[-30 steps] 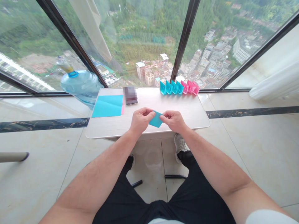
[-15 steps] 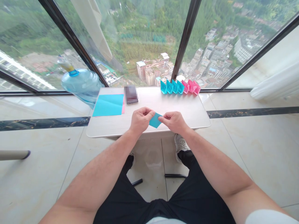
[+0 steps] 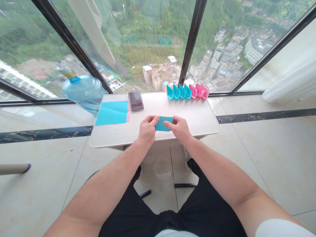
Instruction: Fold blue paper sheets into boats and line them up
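Observation:
A small folded piece of blue paper (image 3: 163, 124) is held between my two hands above the near edge of the table. My left hand (image 3: 148, 127) pinches its left side between thumb and fingers. On the right side, my right hand (image 3: 179, 128) grips it, with the thumb lying across the front face. Toward me the paper shows a roughly rectangular shape. At the table's back right stands a row of folded blue paper pieces (image 3: 179, 92), followed by folded pink paper pieces (image 3: 198, 91).
Flat blue sheets (image 3: 112, 112) lie on the left of the white table (image 3: 197, 115), a pink sheet (image 3: 128, 113) showing beneath. Behind them is a blurred phone-like object (image 3: 135, 101). A large water bottle (image 3: 84, 92) stands beside the table, before the windows.
The blue paper has turned from a pointed, diamond-like outline to a level rectangle. My right thumb has moved further over its face, and the whole view has shifted slightly.

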A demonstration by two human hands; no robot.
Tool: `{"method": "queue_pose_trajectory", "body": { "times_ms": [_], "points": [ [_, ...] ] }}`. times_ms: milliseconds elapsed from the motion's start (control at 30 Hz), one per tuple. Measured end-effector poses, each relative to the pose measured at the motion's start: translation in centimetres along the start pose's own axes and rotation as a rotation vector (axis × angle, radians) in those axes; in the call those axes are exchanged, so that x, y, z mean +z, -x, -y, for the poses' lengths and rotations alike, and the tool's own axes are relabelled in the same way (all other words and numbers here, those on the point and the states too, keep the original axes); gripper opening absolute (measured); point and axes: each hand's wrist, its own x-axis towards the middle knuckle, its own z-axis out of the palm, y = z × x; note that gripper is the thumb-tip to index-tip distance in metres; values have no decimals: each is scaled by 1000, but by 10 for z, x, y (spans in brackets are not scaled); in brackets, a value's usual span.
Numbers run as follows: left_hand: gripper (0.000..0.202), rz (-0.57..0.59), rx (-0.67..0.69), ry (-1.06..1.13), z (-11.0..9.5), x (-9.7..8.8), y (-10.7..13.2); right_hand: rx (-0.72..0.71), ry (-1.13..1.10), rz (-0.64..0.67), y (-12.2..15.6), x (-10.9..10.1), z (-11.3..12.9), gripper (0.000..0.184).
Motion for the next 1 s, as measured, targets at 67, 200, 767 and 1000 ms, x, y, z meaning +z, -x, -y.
{"method": "queue_pose_trajectory", "body": {
  "times_ms": [67,200,767,1000],
  "points": [
    [37,-7,-16,36,0,0,2,-25,30,-32,1,2,2,37],
    [32,18,-36,9,-2,-3,2,-58,52,-54,2,-1,7,39],
    [33,38,5,-70,-15,-15,-10,-134,-53,-40,1,-5,7,59],
    [25,-30,157,-92,-13,-11,-7,-334,206,-271,7,-5,16,21]
  ]
}}
